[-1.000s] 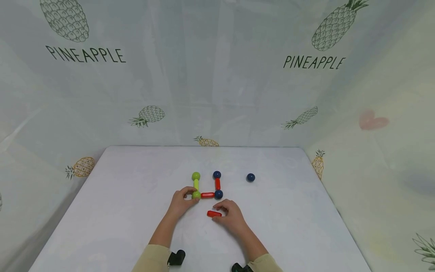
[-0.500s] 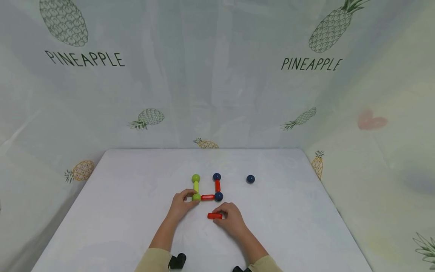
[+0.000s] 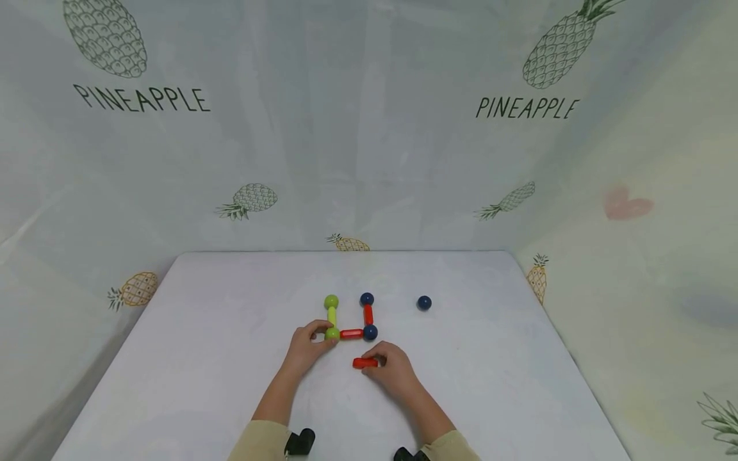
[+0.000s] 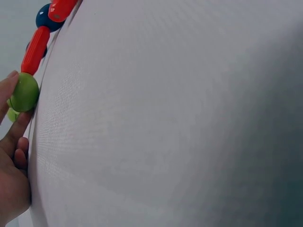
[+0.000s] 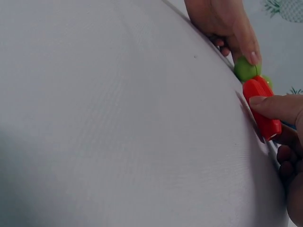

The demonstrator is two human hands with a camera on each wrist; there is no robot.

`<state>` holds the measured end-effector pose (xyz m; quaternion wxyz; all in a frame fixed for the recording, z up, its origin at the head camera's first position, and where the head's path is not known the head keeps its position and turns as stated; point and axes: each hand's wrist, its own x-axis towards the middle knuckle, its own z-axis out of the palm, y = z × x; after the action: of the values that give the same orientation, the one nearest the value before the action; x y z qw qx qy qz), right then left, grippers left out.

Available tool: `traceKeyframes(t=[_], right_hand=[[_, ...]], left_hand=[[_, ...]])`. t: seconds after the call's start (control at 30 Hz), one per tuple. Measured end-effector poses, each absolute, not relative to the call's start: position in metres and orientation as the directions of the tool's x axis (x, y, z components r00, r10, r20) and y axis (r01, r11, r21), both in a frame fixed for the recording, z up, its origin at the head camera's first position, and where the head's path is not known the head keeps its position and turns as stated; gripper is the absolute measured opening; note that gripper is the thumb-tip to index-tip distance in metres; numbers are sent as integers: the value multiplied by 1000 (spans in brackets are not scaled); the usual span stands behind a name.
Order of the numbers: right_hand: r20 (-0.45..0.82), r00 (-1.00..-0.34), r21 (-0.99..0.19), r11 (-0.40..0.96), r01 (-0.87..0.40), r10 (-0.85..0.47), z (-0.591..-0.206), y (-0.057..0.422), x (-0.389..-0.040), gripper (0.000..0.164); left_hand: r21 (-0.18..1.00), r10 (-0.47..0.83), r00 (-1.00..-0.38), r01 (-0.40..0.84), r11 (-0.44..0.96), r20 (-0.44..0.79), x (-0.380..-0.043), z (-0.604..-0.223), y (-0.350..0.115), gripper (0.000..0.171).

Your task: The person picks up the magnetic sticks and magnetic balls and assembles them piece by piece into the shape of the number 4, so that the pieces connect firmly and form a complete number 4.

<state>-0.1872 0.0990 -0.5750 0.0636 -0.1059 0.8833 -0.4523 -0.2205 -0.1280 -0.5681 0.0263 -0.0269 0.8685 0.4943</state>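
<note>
In the head view my left hand (image 3: 307, 347) pinches the near light-green ball (image 3: 332, 333) between thumb and fingers. That ball belongs to a U-shaped chain on the table. A light-green rod (image 3: 331, 315) runs back from it to another green ball (image 3: 331, 301). A red rod (image 3: 352, 334) links it to a navy ball (image 3: 370, 332), from which a second red rod (image 3: 368, 314) leads to a far navy ball (image 3: 366, 299). Nearer the body, my right hand (image 3: 393, 370) pinches a separate red rod (image 5: 269, 124) by its right end, thumb along one side in the right wrist view.
One loose navy ball (image 3: 424, 303) lies to the right of the chain on the white table (image 3: 490, 358). A pale curtain (image 3: 369, 128) printed with pineapples hangs behind the table's back edge and along both sides.
My right hand's fingers have come down onto the loose red rod and now pinch it. The rod has turned slightly to lie nearly level across the view. The left hand keeps its place.
</note>
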Motion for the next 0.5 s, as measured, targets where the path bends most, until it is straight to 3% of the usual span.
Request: traceKeyframes(t=[0.5], right_hand=[[-123,-965,-862,507,-13,-232,-555,108,-192,21]], left_hand=[[858,-7,-998,-58,511,-63,-220,-565,-127,32]])
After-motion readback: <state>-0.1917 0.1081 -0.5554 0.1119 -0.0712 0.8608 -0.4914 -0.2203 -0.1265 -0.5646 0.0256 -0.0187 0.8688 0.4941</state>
